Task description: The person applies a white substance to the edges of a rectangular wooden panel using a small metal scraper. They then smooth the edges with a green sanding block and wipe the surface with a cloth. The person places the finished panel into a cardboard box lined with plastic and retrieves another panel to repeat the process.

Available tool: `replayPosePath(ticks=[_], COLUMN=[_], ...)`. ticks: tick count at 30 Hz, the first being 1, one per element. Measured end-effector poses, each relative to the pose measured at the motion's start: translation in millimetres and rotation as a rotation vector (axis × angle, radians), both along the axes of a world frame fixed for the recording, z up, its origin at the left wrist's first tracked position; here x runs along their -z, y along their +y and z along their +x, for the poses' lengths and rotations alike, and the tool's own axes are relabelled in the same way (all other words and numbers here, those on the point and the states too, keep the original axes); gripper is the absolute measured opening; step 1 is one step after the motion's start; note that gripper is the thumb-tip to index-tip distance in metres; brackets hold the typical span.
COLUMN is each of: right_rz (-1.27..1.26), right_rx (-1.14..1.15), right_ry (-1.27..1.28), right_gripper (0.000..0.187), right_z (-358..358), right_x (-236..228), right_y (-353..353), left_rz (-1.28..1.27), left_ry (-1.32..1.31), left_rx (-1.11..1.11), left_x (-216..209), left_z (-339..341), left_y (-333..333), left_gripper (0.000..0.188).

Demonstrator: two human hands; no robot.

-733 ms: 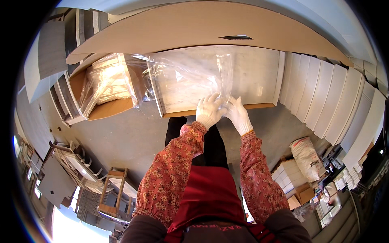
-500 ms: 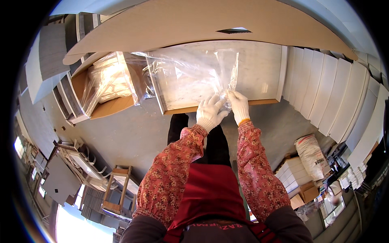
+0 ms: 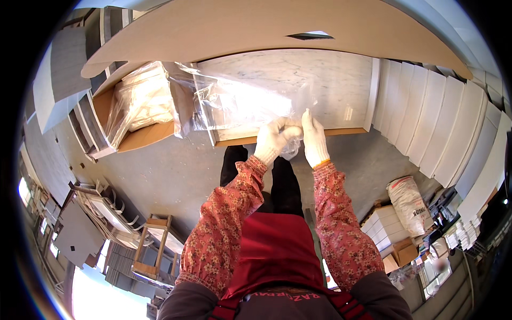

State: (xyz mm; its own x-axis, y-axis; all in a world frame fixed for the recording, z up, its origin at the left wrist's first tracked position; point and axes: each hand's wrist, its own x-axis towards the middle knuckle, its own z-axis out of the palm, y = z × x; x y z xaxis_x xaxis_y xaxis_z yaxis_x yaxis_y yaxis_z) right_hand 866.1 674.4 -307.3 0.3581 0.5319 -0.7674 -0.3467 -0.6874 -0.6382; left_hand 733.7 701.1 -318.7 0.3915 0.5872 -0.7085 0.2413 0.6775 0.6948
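Observation:
A sheet of clear plastic film (image 3: pixel 224 101) stretches from the open carton on the left across a marble-patterned white panel (image 3: pixel 336 80). My left hand (image 3: pixel 273 140), in a white knitted glove, is closed on the film, and a crumpled bunch of it hangs beside the fingers. Just to its right, my right hand (image 3: pixel 315 140), gloved too, has its fingers pressed together and pointing away from me, with the film's edge at the fingertips. Both hands are over the panel's near edge. How the right thumb grips is partly hidden.
Wrapped pieces fill the open carton (image 3: pixel 124 140) at left. A large cardboard flap (image 3: pixel 229 26) arches along the far side. White panels (image 3: pixel 426 112) stand in a row at right. Behind me are a wooden stool (image 3: pixel 154 245), a white sack (image 3: pixel 408 205) and stacked boxes (image 3: pixel 381 229).
The film's raised fold has dropped, and the film lies more toward the left. My left hand has curled from spread fingers into a closed grip; my right hand has straightened upward.

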Motion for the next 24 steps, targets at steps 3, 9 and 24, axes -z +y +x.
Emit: replayPosePath(ticks=[3, 9, 24], right_rz=[-0.006, 0.051, -0.153], right_rx=[-0.045, 0.231, -0.238], right_ry=[0.039, 0.129, -0.772], right_gripper=[0.034, 0.026, 0.034], right_z=[-1.0, 3.4, 236.0], right_x=[7.8, 24.8, 142.0], right_y=[-2.4, 9.4, -35.4], left_rz=[0.028, -0.112, 0.451], left_ry=[0.110, 0.204, 0.911], left_rx=[-0.111, -0.597, -1.233], left_x=[-0.3, 35.9, 9.7], left_z=[-8.3, -85.3, -634.0], left_y=[10.2, 38.2, 126.7], left_gripper=[0.025, 0.026, 0.036])
